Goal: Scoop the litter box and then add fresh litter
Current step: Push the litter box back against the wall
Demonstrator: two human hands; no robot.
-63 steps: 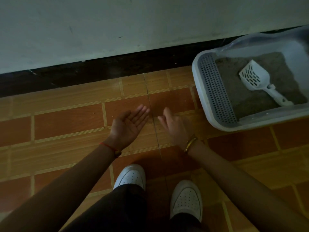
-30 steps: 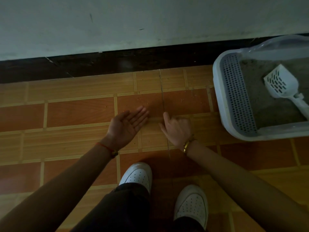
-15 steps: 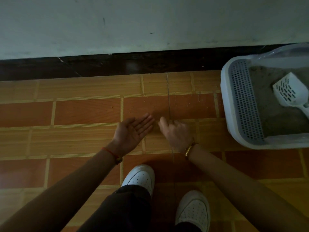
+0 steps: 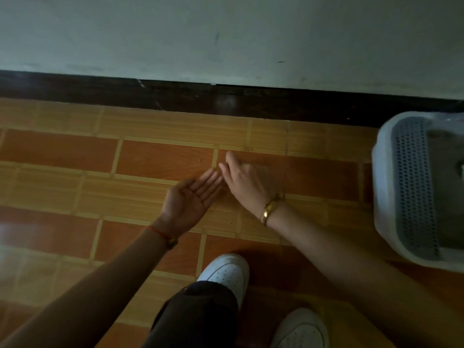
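Floor (image 4: 163, 159) was orange-brown brick-pattern tile with pale grout lines. Plain pale wall (image 4: 226, 33) ran across the top, dark baseboard (image 4: 175, 94) beneath it. Light was dim, slightly murky.

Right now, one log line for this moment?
left hand: open, empty | right hand: open, empty | litter box: untouched, frame's right edge | scooping: not begun

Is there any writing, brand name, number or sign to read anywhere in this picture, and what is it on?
None: no readable text appears anywhere in this view.
Litter box: plain white rim and grey perforated panel, no label visible.
White shoes: only perforation dots, no logo readable.
Gold bracelet on the right hand and red string by the left hand: too small and blurred to show any marking.
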